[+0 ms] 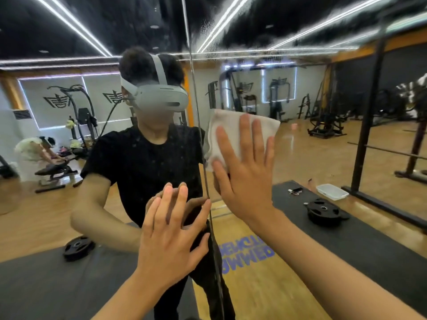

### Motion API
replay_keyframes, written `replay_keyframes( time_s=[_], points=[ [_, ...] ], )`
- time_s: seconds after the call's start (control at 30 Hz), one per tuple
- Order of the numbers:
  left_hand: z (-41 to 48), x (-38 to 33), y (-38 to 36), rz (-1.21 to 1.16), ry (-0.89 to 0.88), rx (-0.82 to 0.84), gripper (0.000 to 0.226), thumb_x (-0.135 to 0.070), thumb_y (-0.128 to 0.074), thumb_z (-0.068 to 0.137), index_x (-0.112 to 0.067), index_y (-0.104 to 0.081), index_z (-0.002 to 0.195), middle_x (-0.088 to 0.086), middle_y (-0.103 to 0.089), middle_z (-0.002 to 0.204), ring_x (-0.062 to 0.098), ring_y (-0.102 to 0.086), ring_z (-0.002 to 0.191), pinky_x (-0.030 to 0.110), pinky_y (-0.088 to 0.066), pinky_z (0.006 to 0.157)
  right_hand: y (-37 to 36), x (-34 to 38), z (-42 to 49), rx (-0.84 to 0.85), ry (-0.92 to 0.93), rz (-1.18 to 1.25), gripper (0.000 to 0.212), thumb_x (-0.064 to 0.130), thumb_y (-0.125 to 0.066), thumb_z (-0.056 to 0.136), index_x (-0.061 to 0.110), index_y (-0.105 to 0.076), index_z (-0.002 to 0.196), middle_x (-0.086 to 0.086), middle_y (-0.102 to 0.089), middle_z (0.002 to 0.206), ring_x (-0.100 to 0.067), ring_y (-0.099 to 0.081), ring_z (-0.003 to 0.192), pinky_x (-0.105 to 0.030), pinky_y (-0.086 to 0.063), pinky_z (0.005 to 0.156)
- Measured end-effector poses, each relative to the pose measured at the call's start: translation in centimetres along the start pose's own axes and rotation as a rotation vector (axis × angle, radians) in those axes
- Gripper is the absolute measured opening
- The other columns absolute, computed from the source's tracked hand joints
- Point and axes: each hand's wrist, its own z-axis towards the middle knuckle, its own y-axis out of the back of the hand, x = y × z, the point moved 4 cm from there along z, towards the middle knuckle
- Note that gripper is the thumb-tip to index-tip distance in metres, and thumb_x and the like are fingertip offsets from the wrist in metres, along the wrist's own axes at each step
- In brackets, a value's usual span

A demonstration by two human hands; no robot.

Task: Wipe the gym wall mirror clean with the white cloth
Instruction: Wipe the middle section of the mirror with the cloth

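Cloth: white cloth lay spread flat on the mirror, on the panel just right of the seam, at about head height.
Right hand: right hand pressed the cloth to the glass with straight, splayed fingers, none curled round it (a flat palm probably spreads the push over more fabric).
Left hand: left hand rested lower on the glass beside the seam, fingers wide and holding nothing. It was likely a brace against the wiping push.
Glass: streaky film showed high on the right panel, and specks dotted the left one.
Progress: judged well short of finished, with the upper area and the left panel still to wipe.
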Motion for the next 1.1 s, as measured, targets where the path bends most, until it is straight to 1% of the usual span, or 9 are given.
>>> replay_keyframes(
  time_s=[0.13,0.2,0.37,0.47,0.63,0.73,0.87,1.03,1.1],
  points=[
    [1.9,-1.0,0.6,-0.115,-0.011,-0.07,0.058,-0.049,-0.063,0.092,-0.021,-0.056,0.143,0.019,-0.04,0.155,0.042,-0.035,0.148,0.052,-0.016,0.129,0.8,-3.3,1.2,0.068,0.189,-0.041,0.057,0.052,-0.03,0.112,0.033,-0.021,0.164,-0.013,-0.009,0.174,-0.033,-0.007,0.162,-0.06,-0.007,0.129],
    [2.8,-1.3,0.3,-0.121,-0.055,-0.053,0.061,-0.049,-0.062,0.095,-0.02,-0.053,0.148,0.018,-0.037,0.161,0.042,-0.032,0.152,0.055,-0.016,0.129,1.7,-6.3,3.1,0.038,0.161,-0.053,0.058,0.051,-0.029,0.112,0.031,-0.018,0.165,-0.013,-0.006,0.174,-0.034,-0.005,0.162,-0.06,-0.005,0.129],
    [2.8,-1.5,-1.3,0.01,-0.112,0.0,0.072,-0.054,-0.062,0.097,-0.019,-0.048,0.159,0.015,-0.031,0.17,0.041,-0.026,0.158,0.058,-0.016,0.129,3.8,-17.0,5.1,-0.002,-0.123,-0.064,0.062,0.051,-0.02,0.113,0.023,-0.017,0.169,-0.017,-0.002,0.175,-0.035,0.002,0.162,-0.059,0.002,0.129],
    [2.6,-1.4,-1.5,0.063,-0.114,-0.028,0.076,-0.059,-0.059,0.098,-0.018,-0.045,0.16,0.016,-0.03,0.171,0.042,-0.026,0.157,0.059,-0.02,0.127,5.4,-21.1,5.9,-0.03,-0.289,-0.04,0.068,0.057,-0.013,0.111,0.022,-0.018,0.168,-0.016,-0.002,0.175,-0.035,0.001,0.162,-0.059,-0.004,0.129],
    [2.7,-1.9,-1.9,0.079,-0.095,-0.024,0.074,-0.059,-0.057,0.1,-0.016,-0.046,0.159,0.017,-0.029,0.171,0.043,-0.025,0.157,0.062,-0.022,0.125,4.7,-16.0,7.7,-0.104,-0.63,0.04,0.067,0.055,-0.011,0.109,0.027,-0.003,0.169,-0.015,0.006,0.175,-0.034,0.006,0.162,-0.063,-0.004,0.128],
    [2.6,-1.9,-1.9,0.07,-0.09,-0.011,0.074,-0.06,-0.058,0.1,-0.017,-0.047,0.158,0.018,-0.03,0.17,0.043,-0.025,0.157,0.064,-0.026,0.123,3.5,-7.0,8.7,-0.028,-0.335,-0.014,0.066,0.05,-0.02,0.111,0.025,0.0,0.168,-0.022,0.009,0.174,-0.04,0.008,0.161,-0.072,-0.003,0.124],
    [2.5,-1.8,-1.9,0.055,-0.084,-0.01,0.071,-0.059,-0.06,0.099,-0.018,-0.05,0.156,0.015,-0.027,0.172,0.042,-0.024,0.158,0.063,-0.026,0.124,1.8,2.9,8.3,0.034,0.002,-0.054,0.063,0.05,-0.024,0.112,0.025,-0.014,0.168,-0.02,0.003,0.174,-0.039,0.009,0.161,-0.067,-0.001,0.124],
    [2.4,-1.7,-1.7,0.088,-0.108,-0.025,0.071,-0.06,-0.054,0.101,-0.018,-0.048,0.158,0.017,-0.031,0.17,0.043,-0.025,0.158,0.061,-0.02,0.126,2.8,-1.8,8.2,0.063,0.353,-0.084,0.06,0.05,-0.035,0.11,0.028,-0.027,0.165,-0.017,-0.015,0.174,-0.036,-0.008,0.162,-0.065,-0.009,0.125],
    [2.4,-1.8,-1.8,0.101,-0.109,-0.037,0.071,-0.059,-0.052,0.101,-0.019,-0.045,0.159,0.016,-0.031,0.17,0.043,-0.024,0.158,0.06,-0.019,0.126,3.2,-7.0,7.7,0.064,0.342,-0.09,0.06,0.048,-0.036,0.111,0.026,-0.024,0.165,-0.02,-0.015,0.173,-0.039,-0.009,0.161,-0.067,-0.01,0.125]
  ],
)
